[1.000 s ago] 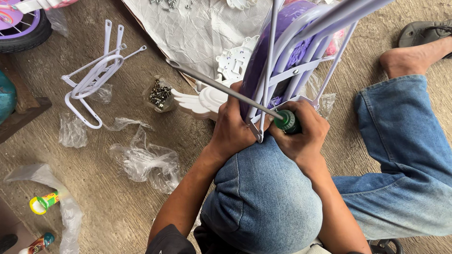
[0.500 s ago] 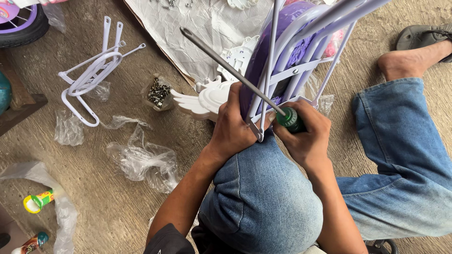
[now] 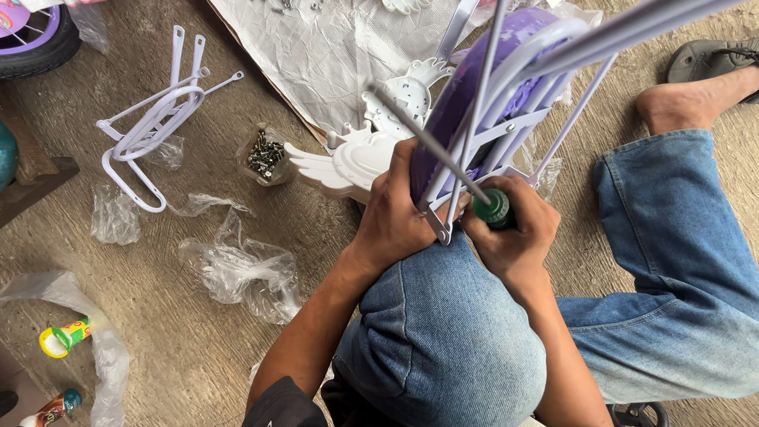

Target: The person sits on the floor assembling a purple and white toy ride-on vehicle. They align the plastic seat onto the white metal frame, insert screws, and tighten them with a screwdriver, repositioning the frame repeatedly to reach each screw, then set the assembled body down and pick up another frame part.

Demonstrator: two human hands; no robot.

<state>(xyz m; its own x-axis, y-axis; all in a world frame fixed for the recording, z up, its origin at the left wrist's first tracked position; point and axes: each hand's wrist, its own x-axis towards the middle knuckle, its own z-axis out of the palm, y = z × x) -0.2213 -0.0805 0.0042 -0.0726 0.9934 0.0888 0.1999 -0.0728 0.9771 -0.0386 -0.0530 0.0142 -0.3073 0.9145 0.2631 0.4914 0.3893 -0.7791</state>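
My right hand (image 3: 514,233) grips the green handle of a screwdriver (image 3: 494,207), whose long metal shaft runs up and left. My left hand (image 3: 395,213) clasps the lower edge of a white wire basket frame (image 3: 506,119) fixed around a purple part (image 3: 466,95). The screwdriver handle sits right at the frame's bottom bracket, above my bent knee in blue jeans (image 3: 443,340). A white winged plastic piece (image 3: 348,162) lies on the floor just left of my left hand.
A white metal rack (image 3: 150,126) lies at upper left. A small bag of screws (image 3: 265,154) sits beside it. Crumpled clear plastic bags (image 3: 245,269) litter the concrete floor. Crinkled white sheeting (image 3: 332,47) is spread at the top. My bare foot (image 3: 680,99) rests at upper right.
The screwdriver shaft has swung from pointing far left to a steeper angle, its tip nearer the frame. Both hands stay on the frame's lower edge.
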